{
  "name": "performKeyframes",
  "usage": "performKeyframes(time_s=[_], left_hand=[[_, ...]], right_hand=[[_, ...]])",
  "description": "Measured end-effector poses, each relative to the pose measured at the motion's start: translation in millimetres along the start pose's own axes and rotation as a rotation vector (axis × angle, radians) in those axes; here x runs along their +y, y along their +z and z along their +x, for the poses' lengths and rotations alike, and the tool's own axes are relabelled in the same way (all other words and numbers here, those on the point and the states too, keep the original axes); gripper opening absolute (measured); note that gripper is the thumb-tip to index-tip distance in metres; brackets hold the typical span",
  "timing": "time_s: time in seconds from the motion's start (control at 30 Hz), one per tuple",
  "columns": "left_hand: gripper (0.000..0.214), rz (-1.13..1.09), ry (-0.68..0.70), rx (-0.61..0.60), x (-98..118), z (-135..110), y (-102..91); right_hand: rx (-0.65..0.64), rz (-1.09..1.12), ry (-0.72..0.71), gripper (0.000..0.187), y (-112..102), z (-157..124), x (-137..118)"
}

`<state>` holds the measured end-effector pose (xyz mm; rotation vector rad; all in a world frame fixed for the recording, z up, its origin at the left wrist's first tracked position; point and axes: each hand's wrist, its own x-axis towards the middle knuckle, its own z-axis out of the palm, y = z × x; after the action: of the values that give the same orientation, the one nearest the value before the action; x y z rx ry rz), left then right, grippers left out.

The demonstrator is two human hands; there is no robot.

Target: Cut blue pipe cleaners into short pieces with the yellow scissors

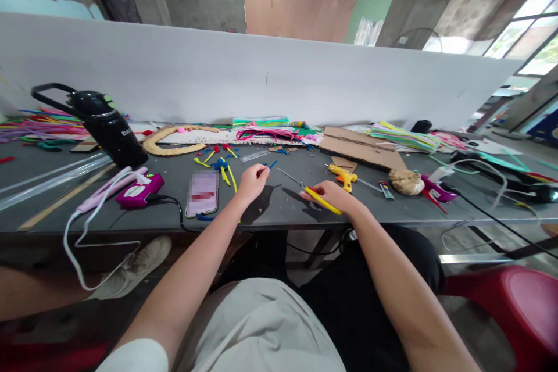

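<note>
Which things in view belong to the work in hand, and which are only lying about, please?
Seem to belong:
short blue pipe cleaner, in the left hand
yellow-handled scissors, in the right hand

Seem only lying about:
black water bottle
smartphone
yellow glue gun

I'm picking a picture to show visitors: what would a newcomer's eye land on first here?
Probably the yellow-handled scissors in the right hand, near the middle, pointing toward the short blue piece held in the left hand. Next, likely the large black bottle on the left part of the grey table, and the red stool at the lower right.
</note>
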<state>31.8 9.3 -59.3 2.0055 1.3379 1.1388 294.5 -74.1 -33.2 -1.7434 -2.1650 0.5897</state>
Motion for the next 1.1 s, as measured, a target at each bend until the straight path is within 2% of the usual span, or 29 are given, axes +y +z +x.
performKeyframes(time_s=[0.23, 0.57, 1.1], left_hand=[[0.025, -0.072, 0.02, -0.004, -2.9, -2.4, 5.0], [0.026, -0.098, 0.025, -0.01, -5.9, -2.1, 11.1], [0.027, -0.111, 0.027, -0.017, -5.0, -3.3, 11.4]], right_hand=[[0.015, 0.021, 0.035, 0.07, 2.3, 1.4, -6.3], [0.006, 0.016, 0.017, 0.067, 6.1, 6.8, -1.6], [0.012, 0.023, 0.028, 0.068, 7.8, 6.8, -1.7]])
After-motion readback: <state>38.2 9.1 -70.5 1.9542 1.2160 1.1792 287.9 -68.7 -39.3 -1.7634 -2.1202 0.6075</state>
